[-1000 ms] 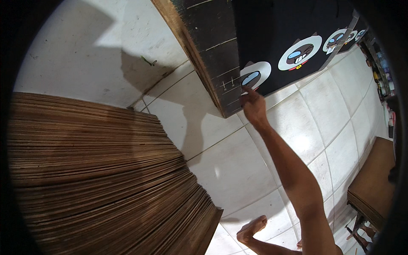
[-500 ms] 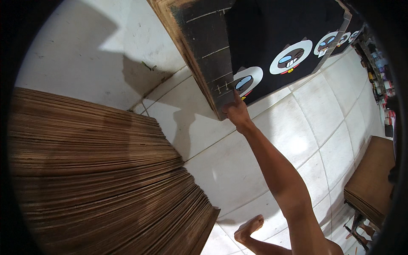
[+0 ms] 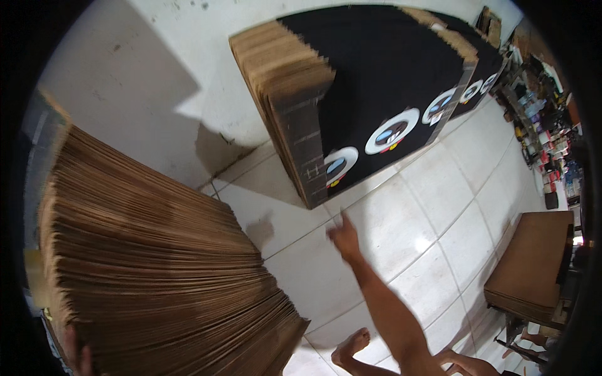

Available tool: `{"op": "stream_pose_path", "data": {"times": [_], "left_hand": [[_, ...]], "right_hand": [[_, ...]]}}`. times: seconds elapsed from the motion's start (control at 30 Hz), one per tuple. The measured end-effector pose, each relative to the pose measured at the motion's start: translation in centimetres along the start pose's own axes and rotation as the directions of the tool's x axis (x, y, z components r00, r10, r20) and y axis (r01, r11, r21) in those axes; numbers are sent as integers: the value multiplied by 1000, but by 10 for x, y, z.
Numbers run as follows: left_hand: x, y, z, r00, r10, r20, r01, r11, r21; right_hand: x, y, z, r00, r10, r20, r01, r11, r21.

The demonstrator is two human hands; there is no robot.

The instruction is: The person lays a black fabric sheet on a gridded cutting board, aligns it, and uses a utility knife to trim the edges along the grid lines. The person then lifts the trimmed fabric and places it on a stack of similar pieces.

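My right hand (image 3: 343,238), blurred, hangs in the air over the tiles just below a leaning stack of boards (image 3: 295,144), empty, index finger extended and the others partly bent. The stack's front board carries black material (image 3: 382,69) printed with white-ringed cartoon faces (image 3: 392,131). At the lower left, part of my left hand (image 3: 80,351) is against the ragged edge of a tall brown stack of sheets (image 3: 163,238); its fingers are blurred and mostly cut off by the dark rim.
A white wall (image 3: 157,75) backs both stacks, above a tiled floor (image 3: 414,207). Flat brown boards (image 3: 523,250) lie on a low stand at right. Containers and clutter (image 3: 536,125) line the upper right. My bare foot (image 3: 354,341) shows at the bottom.
My right hand has pulled back and down from the printed board's corner. My left hand has appeared at the brown stack. The view has shifted, showing more of both stacks.
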State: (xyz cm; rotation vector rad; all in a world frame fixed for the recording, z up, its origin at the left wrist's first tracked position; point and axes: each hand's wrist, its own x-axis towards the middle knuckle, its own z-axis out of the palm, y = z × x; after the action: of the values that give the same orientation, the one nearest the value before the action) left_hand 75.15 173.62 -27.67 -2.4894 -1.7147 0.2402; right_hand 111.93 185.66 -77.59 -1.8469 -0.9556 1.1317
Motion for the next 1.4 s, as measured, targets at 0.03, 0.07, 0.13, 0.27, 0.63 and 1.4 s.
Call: {"op": "stream_pose_path", "data": {"times": [0.03, 0.07, 0.13, 0.27, 0.63, 1.4], "left_hand": [[2, 1, -3, 1000, 3, -6, -3, 999, -36], [3, 4, -4, 1000, 9, -11, -10, 997, -72], [2, 10, -3, 992, -120, -24, 109, 956, -271], [-5, 10, 7, 992, -103, -74, 78, 955, -287], [0, 5, 14, 991, -120, -60, 85, 907, -413], [-688, 524, 50, -500, 767, 403, -681, -60, -730]], "right_hand": [[-36, 27, -11, 987, 151, 54, -150, 989, -13], [-85, 57, -27, 954, 287, 84, -263, 939, -224], [-201, 110, -57, 963, 270, 29, -231, 872, -431], [-446, 162, -147, 920, 390, -26, -336, 757, -560], [-765, -6, -195, 810, 531, -248, -409, 816, 409], [-1341, 37, 201, -501, 845, -186, 126, 284, 951]]}}
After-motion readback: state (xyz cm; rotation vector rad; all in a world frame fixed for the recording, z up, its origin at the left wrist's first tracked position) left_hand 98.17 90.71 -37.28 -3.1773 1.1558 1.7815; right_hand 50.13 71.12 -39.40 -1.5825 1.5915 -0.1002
